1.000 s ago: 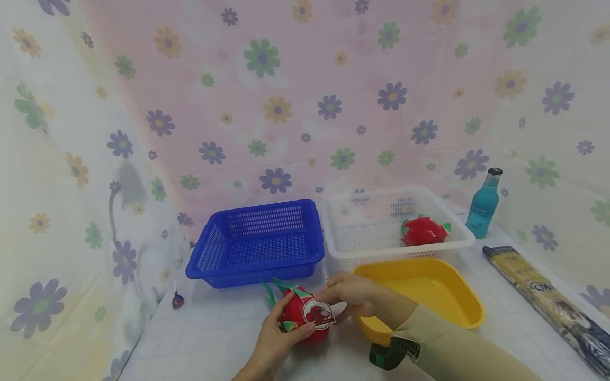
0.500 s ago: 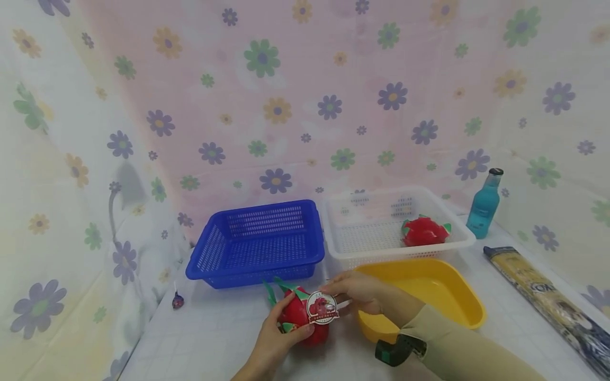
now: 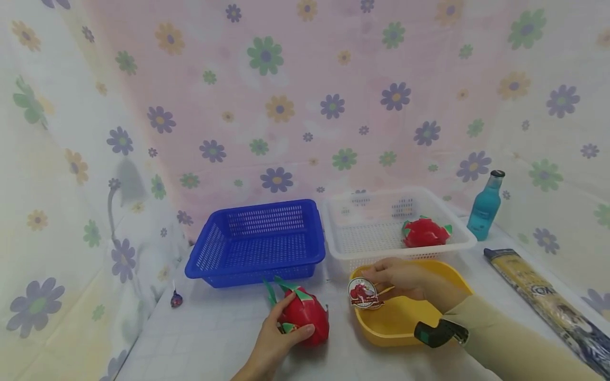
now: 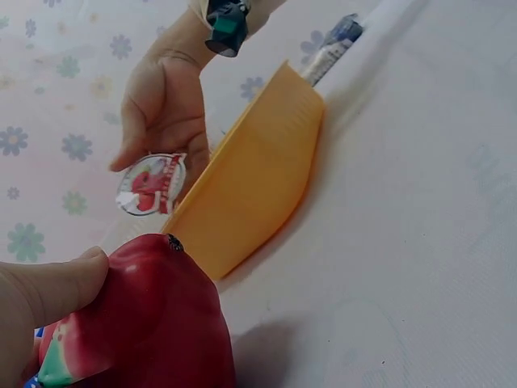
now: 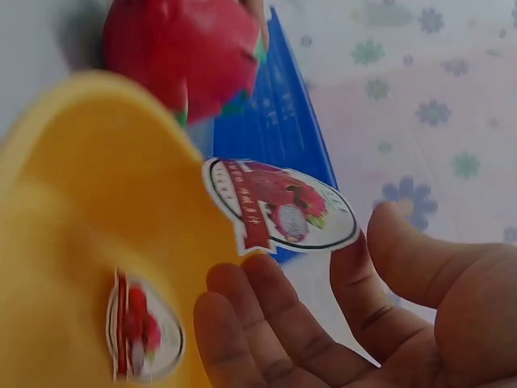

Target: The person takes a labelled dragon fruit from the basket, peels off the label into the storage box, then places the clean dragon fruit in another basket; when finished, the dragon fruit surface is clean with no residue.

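Note:
A red dragon fruit (image 3: 307, 317) with green-tipped scales rests near the table's front, and my left hand (image 3: 274, 338) grips its left side, thumb in front. In the right wrist view my right hand (image 5: 363, 315) pinches the edge of a round dragon fruit sticker (image 5: 283, 206) between thumb and index finger. The head view puts this hand over the yellow basin (image 3: 381, 338), right of the fruit. A second, similar sticker (image 5: 145, 327) shows at the basin's inner side. The dragon fruit's underside is hidden.
Behind stand a blue basket (image 3: 257, 275) and a white basket (image 3: 352, 254) holding another dragon fruit (image 3: 425, 233). A bottle of blue liquid (image 3: 483, 209) and a long printed packet (image 3: 543, 296) are at right. A small wrapped lollipop (image 3: 176, 300) lies at left.
The right hand has drawn the sticker away from the dragon fruit, rightward over the yellow basin. The left hand keeps its hold on the fruit in the same place.

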A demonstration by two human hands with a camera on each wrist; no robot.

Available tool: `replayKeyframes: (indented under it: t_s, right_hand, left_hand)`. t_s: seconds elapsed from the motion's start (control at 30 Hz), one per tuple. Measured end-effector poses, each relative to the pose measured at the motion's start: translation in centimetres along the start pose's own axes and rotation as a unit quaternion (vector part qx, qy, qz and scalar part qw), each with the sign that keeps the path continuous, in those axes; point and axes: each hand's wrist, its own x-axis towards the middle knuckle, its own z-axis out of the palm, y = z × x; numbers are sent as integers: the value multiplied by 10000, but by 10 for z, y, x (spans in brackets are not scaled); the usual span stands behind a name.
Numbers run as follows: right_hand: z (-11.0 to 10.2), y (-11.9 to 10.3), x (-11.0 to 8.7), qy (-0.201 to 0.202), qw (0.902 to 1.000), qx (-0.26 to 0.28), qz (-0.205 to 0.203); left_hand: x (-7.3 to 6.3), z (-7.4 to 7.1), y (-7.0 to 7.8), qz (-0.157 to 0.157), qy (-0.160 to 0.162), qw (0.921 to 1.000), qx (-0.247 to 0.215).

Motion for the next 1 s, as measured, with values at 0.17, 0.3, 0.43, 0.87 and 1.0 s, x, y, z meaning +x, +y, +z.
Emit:
replayKeyframes:
  t_s: [0.17,0.3,0.43,0.87,1.0]
  right_hand:
    - [-26,12,-5,242,9993,-176,225]
    - [-40,21,-9,404,9983,-224,365]
    - [-51,29,-11,481,9972,-289,494]
    - [-61,41,-7,738,9911,-577,941]
    - [-59,44,-2,839,9878,-780,1058]
  left_hand:
    - [0,0,0,-68,-28,10000,3]
    - [0,0,0,-67,-43,10000,9]
    - [0,0,1,-103,-17,9999,41]
    - [0,-1,1,-11,-67,10000,19]
    - [-2,-1,0,73,-114,9999,-9]
